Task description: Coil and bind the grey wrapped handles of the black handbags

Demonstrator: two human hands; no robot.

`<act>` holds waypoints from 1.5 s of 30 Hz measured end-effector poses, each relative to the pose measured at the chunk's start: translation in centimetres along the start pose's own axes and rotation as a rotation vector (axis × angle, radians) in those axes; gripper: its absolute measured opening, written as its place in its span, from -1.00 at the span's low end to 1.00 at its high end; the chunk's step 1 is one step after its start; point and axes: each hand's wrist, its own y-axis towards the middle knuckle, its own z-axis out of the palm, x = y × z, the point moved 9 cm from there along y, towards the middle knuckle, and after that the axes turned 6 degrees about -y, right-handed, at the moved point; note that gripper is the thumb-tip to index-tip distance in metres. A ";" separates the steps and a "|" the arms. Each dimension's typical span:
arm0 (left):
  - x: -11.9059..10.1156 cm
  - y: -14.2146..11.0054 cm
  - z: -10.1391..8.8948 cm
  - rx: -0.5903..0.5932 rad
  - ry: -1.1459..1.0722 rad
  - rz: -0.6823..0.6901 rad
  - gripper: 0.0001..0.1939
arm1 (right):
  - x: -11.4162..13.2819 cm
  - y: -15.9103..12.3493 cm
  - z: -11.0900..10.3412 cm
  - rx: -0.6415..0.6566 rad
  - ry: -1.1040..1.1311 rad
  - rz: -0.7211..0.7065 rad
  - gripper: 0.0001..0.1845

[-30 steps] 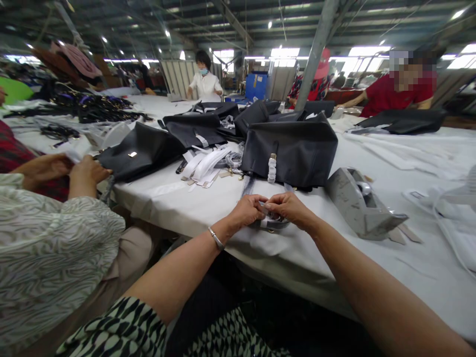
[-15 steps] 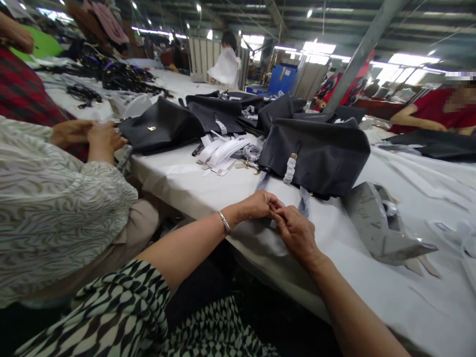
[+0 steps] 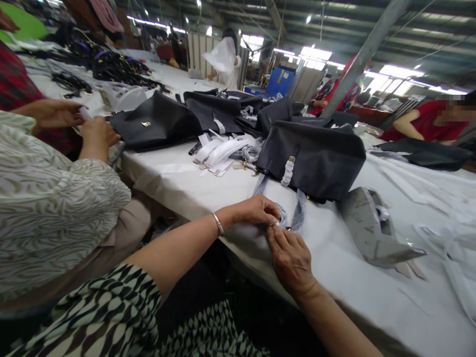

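Observation:
A black handbag (image 3: pixel 320 161) lies near the table's front edge, its short tab wrapped in white material (image 3: pixel 288 171). From its near side a strap wrapped in clear film (image 3: pixel 298 210) loops toward me. My left hand (image 3: pixel 260 210), a bracelet at its wrist, is closed in a pinch on the near part of the strap. Against its fingertips is my right hand (image 3: pixel 292 255), fingers pressed together at the same spot. A bit of white shows between the two hands; exactly what the fingertips grip is mostly hidden.
Beside the bag stands a grey tape dispenser (image 3: pixel 366 228). White strips (image 3: pixel 226 151) lie piled left of it, with more black bags (image 3: pixel 156 121) behind. At left a co-worker's hands (image 3: pixel 96 134) work by a bag. The white table's edge (image 3: pixel 178 208) runs before me.
My right hand has dropped slightly and its fingers have straightened. More of the wrapped strap shows beside my left hand. The view has shifted a little.

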 end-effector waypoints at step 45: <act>-1.5 -2.7 1.2 0.012 0.987 0.503 -0.65 | -32.5 -15.8 0.1 0.313 0.747 1.686 -0.83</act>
